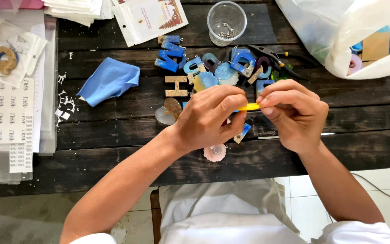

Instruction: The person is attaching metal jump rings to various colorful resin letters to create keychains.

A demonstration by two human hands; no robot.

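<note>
From the head camera, looking straight down, both hands meet over the middle of a dark wooden worktop (113, 153). The left hand (211, 117) is curled nearly closed, its fingers wrapped over one end of a thin yellow tool (250, 107), and the right hand (294, 118) is likewise bent tight, pinching the tool's other end between thumb and fingertips. Only a short stretch of the tool shows in the gap between the two hands; whatever else they may grip is hidden beneath the fingers. The hands are raised slightly above the surface and close together, which looks like a way to steady fine work near the eyes. Just beyond them lies a heap of blue letter pieces (204, 65), within easy reach, and a pink shell-shaped piece (215, 152) sits on the worktop under the left wrist. A clear cup (226, 21) holding small metal rings stands behind the heap, with black pliers (271, 56) beside it. A blue cloth (109, 80) lies to the left, sheets of stickers (7, 113) further left, and a plastic bag (348, 36) at the far right.
</note>
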